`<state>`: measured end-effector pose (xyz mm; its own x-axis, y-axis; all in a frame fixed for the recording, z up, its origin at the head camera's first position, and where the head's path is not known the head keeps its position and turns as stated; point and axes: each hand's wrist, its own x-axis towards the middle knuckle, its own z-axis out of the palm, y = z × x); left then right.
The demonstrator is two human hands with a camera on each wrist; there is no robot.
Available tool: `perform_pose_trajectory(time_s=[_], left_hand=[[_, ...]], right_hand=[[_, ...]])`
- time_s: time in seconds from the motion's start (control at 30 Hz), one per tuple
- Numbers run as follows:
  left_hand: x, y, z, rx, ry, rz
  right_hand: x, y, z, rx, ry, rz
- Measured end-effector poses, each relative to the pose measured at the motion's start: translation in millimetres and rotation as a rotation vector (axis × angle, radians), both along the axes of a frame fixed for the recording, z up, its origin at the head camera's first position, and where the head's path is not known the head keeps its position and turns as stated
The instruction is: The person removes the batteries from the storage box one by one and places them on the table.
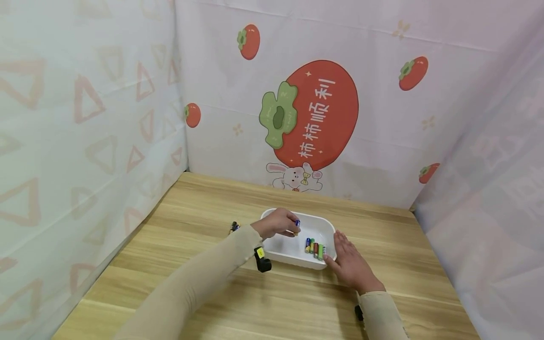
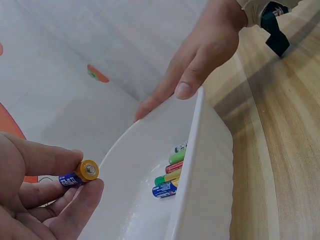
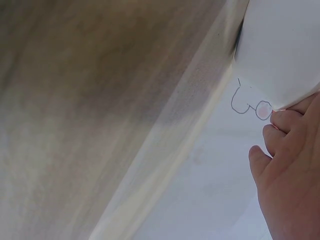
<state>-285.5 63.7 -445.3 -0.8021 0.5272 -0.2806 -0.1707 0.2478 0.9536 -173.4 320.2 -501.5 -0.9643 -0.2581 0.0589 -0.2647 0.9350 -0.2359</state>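
Note:
My left hand pinches a blue battery with an orange-gold end between thumb and fingers, above the white tray. Inside the tray, near its front right corner, several batteries lie side by side in blue, green, red and light green. At the tray's right end rests my right hand, its fingers stretched along the side and the thumb touching the rim. The right wrist view shows only the back and fingers of that hand against the white tray.
A few dark batteries lie on the wooden table left of the tray, partly hidden by my left forearm. Printed cloth walls stand at the back and both sides. Each wrist carries a black camera mount.

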Motion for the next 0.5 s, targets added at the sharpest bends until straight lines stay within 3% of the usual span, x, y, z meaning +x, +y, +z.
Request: perform_pose_trajectory(time_s=[0.5], left_hand=[[-5.7, -37, 5.5, 0.018, 0.011, 0.027]], right_hand=[[2.3, 1, 0.0, 0.004, 0.016, 0.006]])
